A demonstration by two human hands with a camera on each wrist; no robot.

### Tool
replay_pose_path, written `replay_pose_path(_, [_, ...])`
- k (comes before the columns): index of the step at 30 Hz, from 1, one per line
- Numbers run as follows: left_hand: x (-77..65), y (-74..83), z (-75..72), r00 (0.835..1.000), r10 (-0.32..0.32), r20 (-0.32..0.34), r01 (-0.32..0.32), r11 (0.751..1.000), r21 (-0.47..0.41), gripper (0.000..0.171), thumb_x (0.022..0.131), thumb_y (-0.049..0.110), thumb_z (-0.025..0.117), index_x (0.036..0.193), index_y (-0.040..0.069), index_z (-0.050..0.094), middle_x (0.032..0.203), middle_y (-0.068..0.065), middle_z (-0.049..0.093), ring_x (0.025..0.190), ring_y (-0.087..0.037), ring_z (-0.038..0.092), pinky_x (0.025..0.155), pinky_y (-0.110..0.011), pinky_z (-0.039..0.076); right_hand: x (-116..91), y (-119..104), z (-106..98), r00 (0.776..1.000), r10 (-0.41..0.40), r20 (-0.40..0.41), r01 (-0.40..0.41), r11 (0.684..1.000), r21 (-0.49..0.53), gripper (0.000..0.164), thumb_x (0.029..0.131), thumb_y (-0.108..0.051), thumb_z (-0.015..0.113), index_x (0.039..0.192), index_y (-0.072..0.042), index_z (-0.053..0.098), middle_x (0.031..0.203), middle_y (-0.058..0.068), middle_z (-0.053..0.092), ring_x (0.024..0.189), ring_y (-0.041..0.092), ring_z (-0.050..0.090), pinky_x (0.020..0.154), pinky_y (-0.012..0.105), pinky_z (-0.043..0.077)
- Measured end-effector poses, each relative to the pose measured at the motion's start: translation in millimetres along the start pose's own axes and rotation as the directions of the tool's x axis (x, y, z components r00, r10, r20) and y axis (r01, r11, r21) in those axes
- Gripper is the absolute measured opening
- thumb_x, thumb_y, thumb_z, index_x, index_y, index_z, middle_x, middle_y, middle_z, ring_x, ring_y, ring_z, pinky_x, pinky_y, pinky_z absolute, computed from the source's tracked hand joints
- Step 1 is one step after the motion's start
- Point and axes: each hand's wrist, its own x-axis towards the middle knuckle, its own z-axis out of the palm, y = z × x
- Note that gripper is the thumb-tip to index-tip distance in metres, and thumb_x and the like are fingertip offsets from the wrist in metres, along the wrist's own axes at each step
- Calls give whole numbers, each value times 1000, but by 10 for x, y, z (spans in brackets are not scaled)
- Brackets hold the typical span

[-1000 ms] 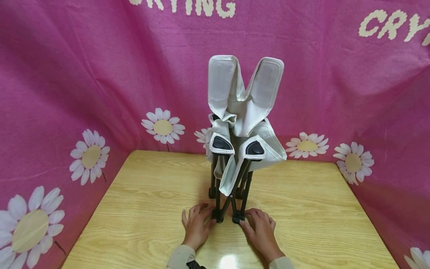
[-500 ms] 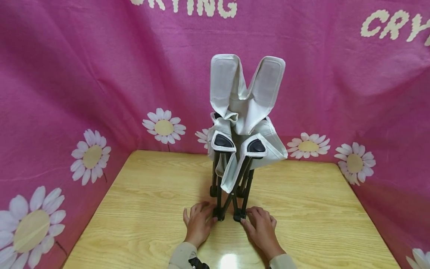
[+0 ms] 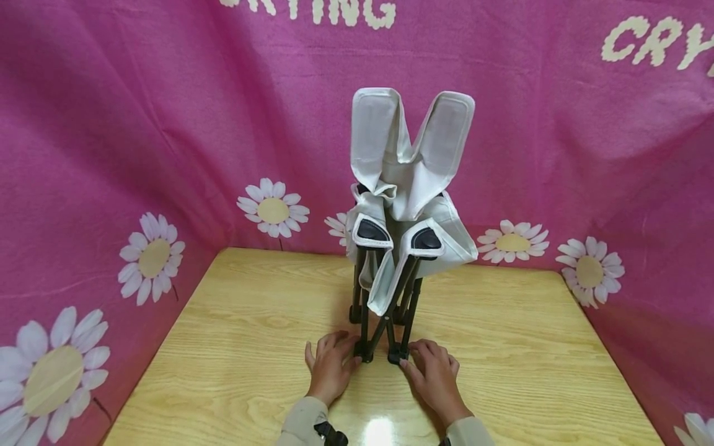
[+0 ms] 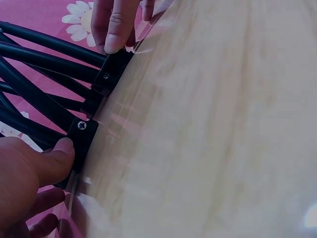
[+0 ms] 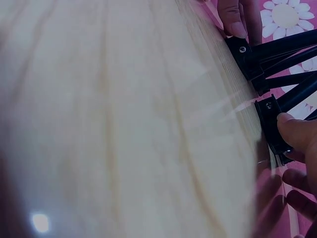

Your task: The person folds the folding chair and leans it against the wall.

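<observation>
A small folding camp chair (image 3: pixel 390 176) stands half folded at the middle of the table, with pale fabric hanging in creases over crossed black legs (image 3: pixel 409 310). My left hand (image 3: pixel 331 367) holds the near left foot (image 4: pixel 85 136), its thumb pressing on the black plastic. At the near right foot (image 5: pixel 271 126), my right hand (image 3: pixel 436 379) pinches with the thumb in front and the index finger at the outer side. The other fingers of both hands spread loosely beside the feet. Two black corner pockets (image 3: pixel 426 238) show at the front of the seat.
The chair and hands are on a light wood-grain tabletop (image 3: pixel 234 334). A pink cloth (image 3: pixel 268 118) printed with daisies surrounds it at the back and both sides. Light glares off the near edge of the table.
The chair and both hands have shifted slightly away from me, and the view has drifted a little. Both hands keep the same hold on the near feet.
</observation>
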Motion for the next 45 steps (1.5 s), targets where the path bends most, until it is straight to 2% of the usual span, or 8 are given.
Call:
replay_pose_path(11, [74,-3,15,999,29,-13,-29,999,16,36,82,23,75,118,23,69,128,-6,59,123,-30,42,101,-71,4,67,36,1,1000,-5,-11,5,1000,-15,28,86,-32,73,109,-17,68,120,7,59,109,32,48,91,55,23])
replay_pose_path(25, [135,-11,7,1000,11,6,-12,998,57,36,83,24,75,118,25,69,129,-3,57,123,-30,41,101,-71,5,117,37,12,1000,7,5,-7,1000,-8,30,87,-31,72,112,-16,67,122,9,58,112,33,47,91,55,22])
replay_pose_path(32, [167,5,-10,999,32,-6,-31,999,40,36,81,22,76,117,22,69,128,-7,58,122,-33,42,99,-73,7,149,43,7,1000,20,8,-20,1000,-8,31,87,-31,72,114,-16,67,122,10,58,112,34,47,93,56,21])
replay_pose_path(37, [181,-4,-20,1000,18,20,-18,999,37,37,83,24,74,119,24,68,131,-6,57,123,-31,41,100,-72,5,159,41,3,999,27,19,-27,1000,-14,31,88,-32,71,114,-17,66,124,9,58,113,33,47,93,56,21])
replay_pose_path(45, [189,-5,-23,999,34,20,-34,999,25,36,83,24,75,118,24,69,130,-7,57,123,-32,42,100,-72,6,164,34,-23,999,33,37,-33,999,-13,30,88,-32,71,114,-18,66,124,9,58,113,33,47,92,55,22])
